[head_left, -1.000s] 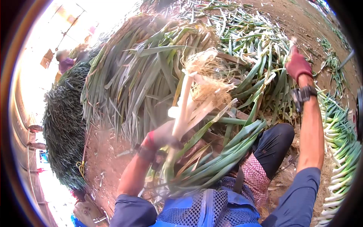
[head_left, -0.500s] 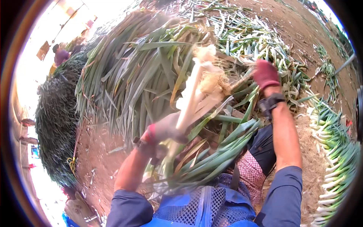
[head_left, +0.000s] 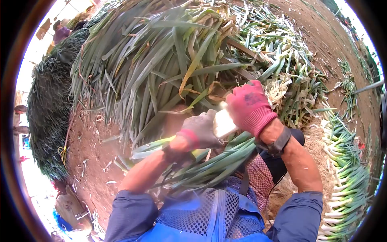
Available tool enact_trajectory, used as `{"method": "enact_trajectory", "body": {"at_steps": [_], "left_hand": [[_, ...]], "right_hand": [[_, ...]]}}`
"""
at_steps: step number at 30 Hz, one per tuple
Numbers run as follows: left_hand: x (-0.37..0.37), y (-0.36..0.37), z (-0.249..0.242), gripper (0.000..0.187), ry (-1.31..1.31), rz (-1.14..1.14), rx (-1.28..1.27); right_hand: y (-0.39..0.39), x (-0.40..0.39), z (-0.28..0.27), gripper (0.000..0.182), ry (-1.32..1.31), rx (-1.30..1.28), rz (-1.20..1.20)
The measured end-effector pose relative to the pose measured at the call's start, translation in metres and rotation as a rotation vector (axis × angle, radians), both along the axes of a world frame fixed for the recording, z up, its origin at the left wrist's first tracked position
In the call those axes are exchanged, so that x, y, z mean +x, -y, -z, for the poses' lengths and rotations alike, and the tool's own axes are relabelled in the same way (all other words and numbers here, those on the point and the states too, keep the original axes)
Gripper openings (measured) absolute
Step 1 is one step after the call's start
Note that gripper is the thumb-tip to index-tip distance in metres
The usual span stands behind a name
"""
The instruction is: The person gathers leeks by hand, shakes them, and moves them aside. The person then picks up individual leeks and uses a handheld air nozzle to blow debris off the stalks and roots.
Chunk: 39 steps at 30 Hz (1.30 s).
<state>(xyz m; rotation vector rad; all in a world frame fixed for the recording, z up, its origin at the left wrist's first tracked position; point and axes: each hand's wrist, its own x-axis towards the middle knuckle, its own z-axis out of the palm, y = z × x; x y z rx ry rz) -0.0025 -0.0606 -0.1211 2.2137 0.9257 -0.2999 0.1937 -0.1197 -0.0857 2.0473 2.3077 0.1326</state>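
My left hand (head_left: 201, 131), in a greyish glove with a pink cuff, is closed round a thick leek (head_left: 224, 123). The pale stem shows between my two hands, and green leaves come out on the left below my wrist. My right hand (head_left: 250, 107), in a red glove, is closed at the root end of the same leek, its fingers partly hidden. Pale roots (head_left: 279, 90) show just beyond the red glove. More green leek leaves (head_left: 225, 159) lie across my lap under my wrists.
A large heap of leeks (head_left: 141, 68) rises in front, and a darker stack (head_left: 52, 109) stands at the left. Loose leaves (head_left: 274, 44) litter the ground beyond. A row of leeks (head_left: 342, 173) lies at the right. A person (head_left: 60, 32) is at the upper left.
My right hand has come in from the upper right to meet my left hand. The leek, upright before with its roots up, now lies lower between both hands.
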Motion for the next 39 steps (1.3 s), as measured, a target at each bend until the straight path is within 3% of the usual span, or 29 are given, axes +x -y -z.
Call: {"method": "enact_trajectory", "body": {"at_steps": [1, 3, 4, 5, 6, 8, 10, 12, 14, 15, 16, 17, 18, 20, 23, 24, 25, 26, 30, 33, 36, 37, 39], "left_hand": [[-0.001, -0.001, 0.001, 0.084, -0.012, -0.018, 0.011], [-0.002, -0.004, -0.003, 0.082, -0.027, -0.046, -0.01], [-0.003, -0.004, -0.003, 0.082, -0.022, -0.051, -0.013], [-0.005, -0.004, -0.002, 0.082, -0.043, -0.058, -0.024], [-0.007, -0.006, -0.002, 0.082, -0.066, -0.057, -0.033], [-0.008, -0.011, 0.0, 0.082, -0.055, -0.075, -0.054], [-0.009, -0.016, 0.007, 0.083, -0.051, -0.093, -0.081], [-0.006, -0.023, 0.014, 0.086, 0.0, -0.08, -0.147], [-0.003, -0.027, 0.013, 0.082, 0.006, -0.071, -0.182], [-0.002, -0.03, 0.008, 0.078, 0.088, -0.037, -0.318], [-0.004, -0.034, 0.005, 0.075, 0.171, -0.006, -0.453], [-0.013, -0.04, 0.029, 0.084, 0.321, 0.069, -0.568], [-0.012, -0.044, 0.027, 0.07, 0.366, 0.166, -0.54], [-0.016, -0.053, 0.017, 0.053, 0.494, 0.239, -0.735], [-0.027, -0.063, 0.028, 0.037, 0.508, 0.131, -0.957], [-0.025, -0.06, 0.033, 0.028, 0.811, 0.156, -0.895], [-0.025, -0.066, 0.036, 0.027, 0.701, 0.149, -0.889], [-0.024, -0.071, 0.039, 0.028, 0.588, 0.144, -0.883], [-0.019, -0.064, 0.045, 0.03, 0.668, 0.066, -1.11], [-0.024, -0.061, 0.045, 0.037, 0.575, 0.054, -0.919], [-0.022, -0.046, 0.012, 0.049, 0.505, -0.023, -0.809], [-0.022, -0.047, 0.019, 0.06, 0.497, 0.013, -0.822], [-0.024, -0.041, 0.017, 0.062, 0.535, 0.02, -0.847]], "right_hand": [[-0.007, 0.006, 0.011, 0.033, 0.062, -0.022, -0.031], [-0.014, 0.066, 0.021, 0.006, 0.129, 0.259, 0.144], [-0.018, 0.119, 0.022, 0.005, 0.225, 0.389, 0.227], [-0.019, 0.159, 0.003, 0.013, 0.143, 0.298, 0.613], [-0.006, 0.178, -0.03, 0.026, 0.064, 0.134, 0.851], [0.016, 0.175, -0.071, 0.046, 0.086, 0.167, 1.031], [0.032, 0.155, -0.073, 0.057, -0.039, 0.293, 0.663], [0.036, 0.099, -0.074, 0.069, -0.164, 0.34, 0.087], [0.03, 0.035, -0.043, 0.073, -0.17, 0.41, -0.212], [0.036, 0.013, -0.028, 0.062, 0.214, 0.335, -0.281], [0.031, -0.005, 0.011, 0.045, 0.137, 0.446, -0.331], [0.034, -0.016, 0.04, 0.033, 0.001, 0.462, -0.316], [0.034, -0.021, 0.034, 0.031, 0.057, 0.512, -0.351], [0.026, -0.027, 0.03, 0.033, 0.018, 0.583, -0.332], [0.026, -0.032, 0.01, 0.036, 0.038, 0.618, -0.373], [0.028, -0.036, 0.005, 0.038, 0.011, 0.652, -0.388], [0.026, -0.036, 0.003, 0.036, 0.007, 0.651, -0.383], [0.025, -0.036, 0.002, 0.035, 0.002, 0.649, -0.373], [0.02, -0.025, -0.009, 0.03, -0.045, 0.535, -0.382], [0.019, -0.024, -0.021, 0.025, 0.014, 0.429, -0.388], [0.015, -0.022, -0.018, 0.028, 0.051, 0.446, -0.374], [0.014, -0.021, -0.014, 0.027, 0.053, 0.402, -0.378], [0.013, -0.018, -0.008, 0.022, 0.005, 0.3, -0.377]]}}
